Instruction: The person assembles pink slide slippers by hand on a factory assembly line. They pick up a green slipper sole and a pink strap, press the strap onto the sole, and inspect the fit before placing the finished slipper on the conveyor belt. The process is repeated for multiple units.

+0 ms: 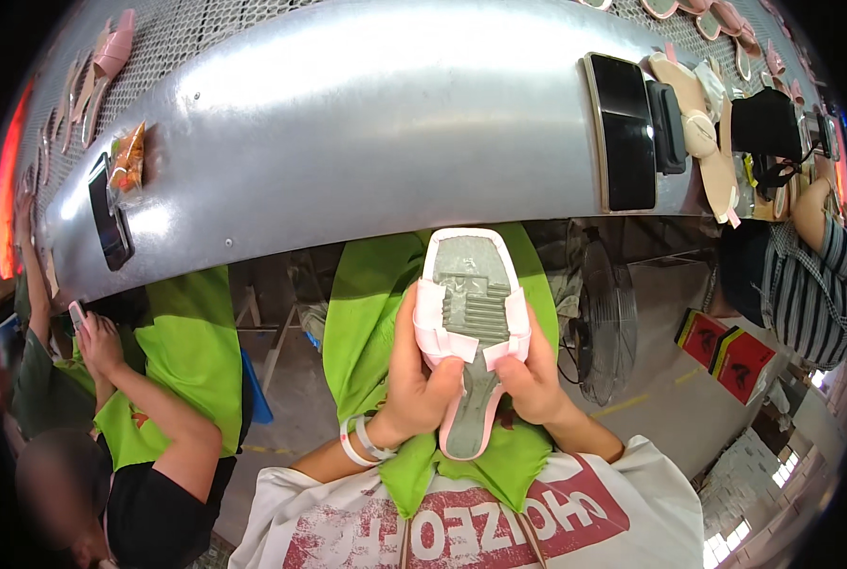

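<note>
Over steel bench point(367, 123); hand-held pink sandal point(471, 332)

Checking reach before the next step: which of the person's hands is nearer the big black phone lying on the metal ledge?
Right. The right hand grips the pink sandal below and left of the black phone; the left hand holds the sandal's other side, farther left.

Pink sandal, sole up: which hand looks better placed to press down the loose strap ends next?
Probably the right hand: its thumb already rests on a strap end folded over the sandal. The left hand wraps the other edge, steadying it. It is close, though.
</note>
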`<action>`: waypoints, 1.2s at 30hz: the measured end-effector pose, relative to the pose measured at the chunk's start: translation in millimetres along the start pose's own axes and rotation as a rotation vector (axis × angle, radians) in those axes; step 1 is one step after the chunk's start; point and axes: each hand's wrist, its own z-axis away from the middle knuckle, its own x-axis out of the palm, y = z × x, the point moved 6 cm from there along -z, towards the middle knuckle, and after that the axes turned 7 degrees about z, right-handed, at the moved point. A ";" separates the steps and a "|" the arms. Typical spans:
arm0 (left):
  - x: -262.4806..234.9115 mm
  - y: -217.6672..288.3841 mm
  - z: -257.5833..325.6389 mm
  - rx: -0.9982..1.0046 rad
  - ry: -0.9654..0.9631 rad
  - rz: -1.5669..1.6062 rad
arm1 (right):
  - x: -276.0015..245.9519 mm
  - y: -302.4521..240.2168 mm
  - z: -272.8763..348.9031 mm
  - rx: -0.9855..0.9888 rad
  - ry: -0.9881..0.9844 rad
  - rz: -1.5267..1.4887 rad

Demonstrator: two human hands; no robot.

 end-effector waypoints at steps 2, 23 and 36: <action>-1.1 -2.6 0.7 0.013 0.007 -0.041 | -0.2 -1.9 0.1 -0.041 0.019 0.082; -7.5 -10.1 -4.1 -0.048 -0.249 0.050 | -22.6 -5.5 0.3 -0.002 -0.064 0.197; 4.1 35.7 -47.7 -0.124 -0.371 -0.489 | -16.2 -49.6 -26.8 -0.131 0.157 0.184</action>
